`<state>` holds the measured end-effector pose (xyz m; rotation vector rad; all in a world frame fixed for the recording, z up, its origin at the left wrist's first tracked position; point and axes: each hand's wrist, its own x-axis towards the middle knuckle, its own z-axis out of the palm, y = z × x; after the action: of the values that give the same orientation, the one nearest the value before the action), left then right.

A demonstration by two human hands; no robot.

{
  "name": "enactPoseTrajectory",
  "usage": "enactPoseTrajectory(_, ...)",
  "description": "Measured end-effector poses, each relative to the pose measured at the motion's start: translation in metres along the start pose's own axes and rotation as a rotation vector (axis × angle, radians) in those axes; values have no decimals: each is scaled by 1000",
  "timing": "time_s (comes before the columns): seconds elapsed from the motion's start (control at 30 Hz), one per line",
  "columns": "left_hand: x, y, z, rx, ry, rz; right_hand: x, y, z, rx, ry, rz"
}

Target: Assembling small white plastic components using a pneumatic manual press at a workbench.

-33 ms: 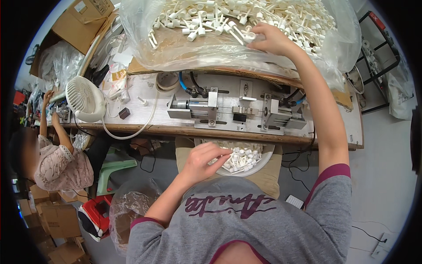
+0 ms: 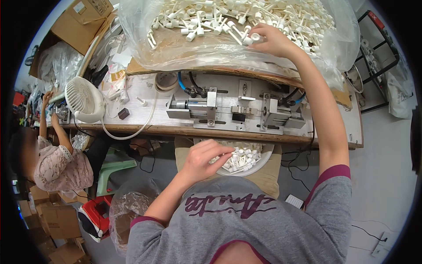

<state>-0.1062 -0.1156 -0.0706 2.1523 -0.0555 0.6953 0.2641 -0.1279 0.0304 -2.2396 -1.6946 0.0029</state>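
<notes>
- My head view looks down on two bare hands, a bench (image 2: 145,82) and the wearer's lap.
- The right hand (image 2: 273,40) reaches up to the bag (image 2: 345,42), its finger and thumb pinching a white piece (image 2: 255,37) at the near edge of the pile (image 2: 303,20).
- Compared with the picture just before, that piece's round end shows more plainly between the fingertips; I read this as a pick being made, the piece not yet clear of the pile.
- The left hand (image 2: 203,161) has edged slightly rightward over the tub (image 2: 267,159) of similar pieces on the lap. Its fingers curl toward the thumb; I cannot tell whether they grasp anything.
- Between the hands, the metal fixture (image 2: 246,111) on the bench looks unchanged, and neither hand touches it.
- Left of it sit a tape roll (image 2: 167,82) and a fan (image 2: 83,99).
</notes>
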Motion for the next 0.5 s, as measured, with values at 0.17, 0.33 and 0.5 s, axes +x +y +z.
enactPoseTrajectory(0.17, 43, 22, -11, 14, 44, 167, -33, -10, -2, 40, 71, -43)
enactPoseTrajectory(0.33, 63, 33, -18, -23, 59, 231, -41, -11, 2, 23, 246, 52)
enactPoseTrajectory(0.5, 77, 40, -21, -58, 92, 216, -47, -1, -4, 112, 199, 122)
